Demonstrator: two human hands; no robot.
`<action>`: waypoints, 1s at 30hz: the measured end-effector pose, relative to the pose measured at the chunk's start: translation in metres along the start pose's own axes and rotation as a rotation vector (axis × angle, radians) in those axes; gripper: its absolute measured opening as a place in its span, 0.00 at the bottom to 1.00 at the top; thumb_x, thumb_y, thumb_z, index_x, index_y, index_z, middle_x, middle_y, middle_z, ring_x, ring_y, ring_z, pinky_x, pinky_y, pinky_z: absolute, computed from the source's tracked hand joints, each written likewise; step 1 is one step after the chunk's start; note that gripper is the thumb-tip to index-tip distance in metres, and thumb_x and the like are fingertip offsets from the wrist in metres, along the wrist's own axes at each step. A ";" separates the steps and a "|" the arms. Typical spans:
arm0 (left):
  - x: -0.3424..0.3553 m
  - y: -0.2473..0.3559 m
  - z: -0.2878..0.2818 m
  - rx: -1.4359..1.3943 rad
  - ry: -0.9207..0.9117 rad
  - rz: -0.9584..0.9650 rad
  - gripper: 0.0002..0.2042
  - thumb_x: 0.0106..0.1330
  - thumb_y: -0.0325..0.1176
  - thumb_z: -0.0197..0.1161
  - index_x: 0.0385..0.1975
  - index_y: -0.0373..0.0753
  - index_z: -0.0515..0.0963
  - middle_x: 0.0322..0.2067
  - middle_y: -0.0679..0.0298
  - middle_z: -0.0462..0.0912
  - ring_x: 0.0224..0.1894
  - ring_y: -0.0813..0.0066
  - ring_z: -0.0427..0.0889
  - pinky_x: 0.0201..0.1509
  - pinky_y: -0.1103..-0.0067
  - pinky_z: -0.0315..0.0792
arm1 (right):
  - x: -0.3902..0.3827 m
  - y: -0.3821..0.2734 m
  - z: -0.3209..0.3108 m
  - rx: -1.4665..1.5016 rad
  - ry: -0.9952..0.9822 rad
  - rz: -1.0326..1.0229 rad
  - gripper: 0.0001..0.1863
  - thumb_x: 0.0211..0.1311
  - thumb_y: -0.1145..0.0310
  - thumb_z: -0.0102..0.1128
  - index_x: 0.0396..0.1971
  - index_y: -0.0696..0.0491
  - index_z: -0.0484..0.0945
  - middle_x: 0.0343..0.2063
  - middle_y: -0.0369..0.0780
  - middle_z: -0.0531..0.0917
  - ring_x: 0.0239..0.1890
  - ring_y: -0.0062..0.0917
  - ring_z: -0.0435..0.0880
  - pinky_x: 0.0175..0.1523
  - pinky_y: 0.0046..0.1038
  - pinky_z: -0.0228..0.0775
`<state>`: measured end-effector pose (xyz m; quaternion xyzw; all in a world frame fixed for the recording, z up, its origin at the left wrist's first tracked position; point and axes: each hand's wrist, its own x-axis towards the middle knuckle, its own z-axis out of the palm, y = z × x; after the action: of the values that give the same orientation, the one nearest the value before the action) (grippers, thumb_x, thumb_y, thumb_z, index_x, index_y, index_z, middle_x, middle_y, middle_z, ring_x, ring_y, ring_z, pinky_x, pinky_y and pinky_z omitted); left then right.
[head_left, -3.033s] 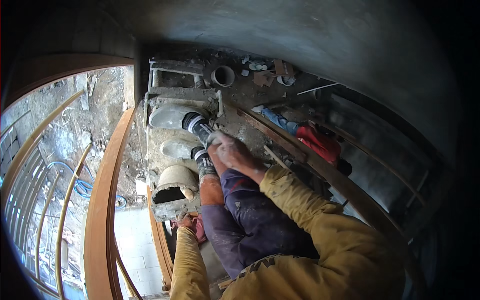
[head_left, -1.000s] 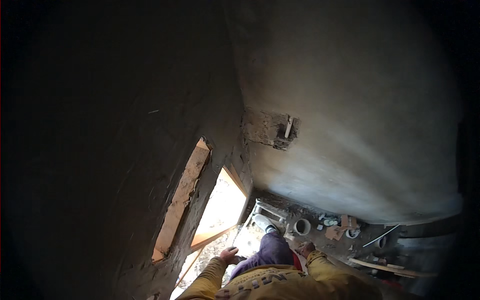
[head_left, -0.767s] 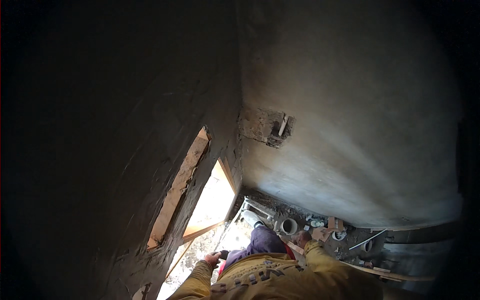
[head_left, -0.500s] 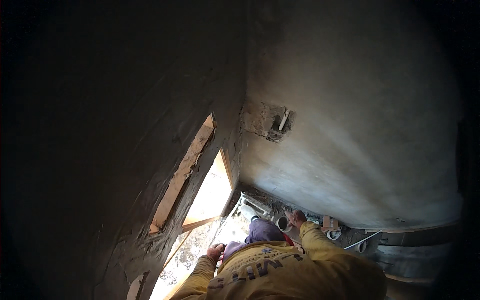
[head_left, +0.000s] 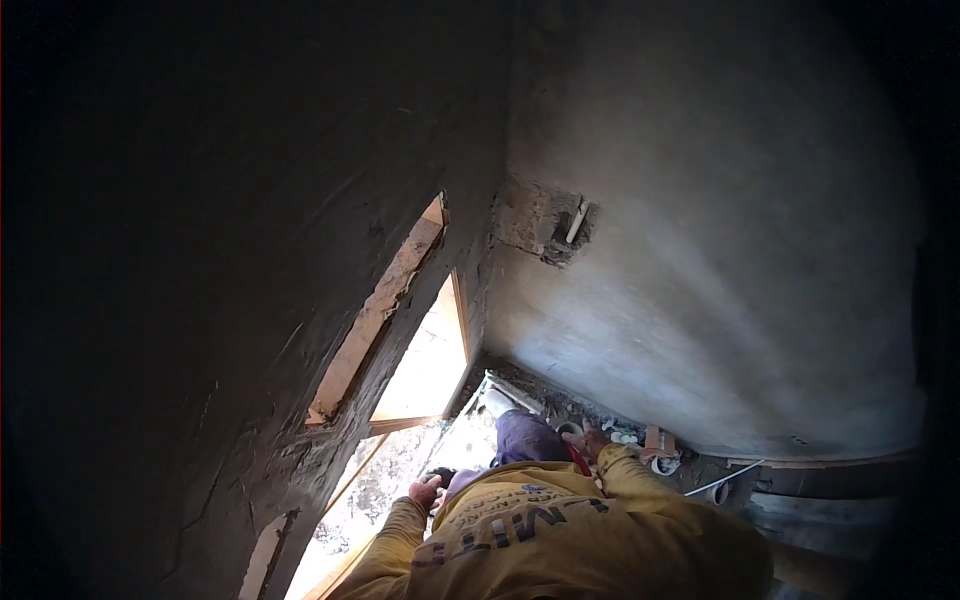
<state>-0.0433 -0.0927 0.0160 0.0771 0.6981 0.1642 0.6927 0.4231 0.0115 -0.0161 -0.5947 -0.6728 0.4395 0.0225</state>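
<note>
— Where are the 2 hands?
— Left hand (head_left: 424,491) by the window frame (head_left: 400,424); right hand (head_left: 592,441) beside a white pipe (head_left: 570,428) on the floor.
— Grip?
— Can't tell.

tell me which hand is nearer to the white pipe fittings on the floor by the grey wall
Right. The right hand reaches down just beside the white pipe fittings at the foot of the grey plastered wall. The left hand is farther off, by the wooden-framed window opening.
</note>
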 end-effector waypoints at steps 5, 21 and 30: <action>0.011 -0.005 -0.008 0.057 -0.002 0.100 0.17 0.66 0.43 0.59 0.52 0.44 0.77 0.41 0.65 0.81 0.38 0.70 0.79 0.35 0.69 0.74 | -0.040 0.021 0.027 -0.093 0.011 -0.165 0.28 0.67 0.50 0.46 0.51 0.61 0.76 0.35 0.53 0.83 0.41 0.41 0.84 0.43 0.42 0.74; -0.223 0.308 0.081 0.777 0.612 1.767 0.16 0.60 0.31 0.68 0.49 0.39 0.78 0.53 0.55 0.78 0.63 0.48 0.70 0.65 0.61 0.66 | 0.003 0.034 0.082 0.045 0.020 0.146 0.25 0.71 0.56 0.37 0.60 0.53 0.70 0.50 0.48 0.79 0.52 0.39 0.80 0.54 0.38 0.72; -0.200 0.386 0.061 0.814 0.988 1.458 0.26 0.70 0.48 0.55 0.58 0.33 0.73 0.56 0.45 0.75 0.63 0.47 0.68 0.65 0.61 0.62 | -0.009 0.046 0.097 0.434 0.198 0.306 0.33 0.67 0.43 0.41 0.45 0.60 0.81 0.45 0.56 0.82 0.53 0.47 0.79 0.57 0.42 0.69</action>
<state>-0.0237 0.2084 0.3347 0.6472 0.6946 0.3128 -0.0302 0.4081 -0.0557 -0.0997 -0.7107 -0.4600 0.5113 0.1481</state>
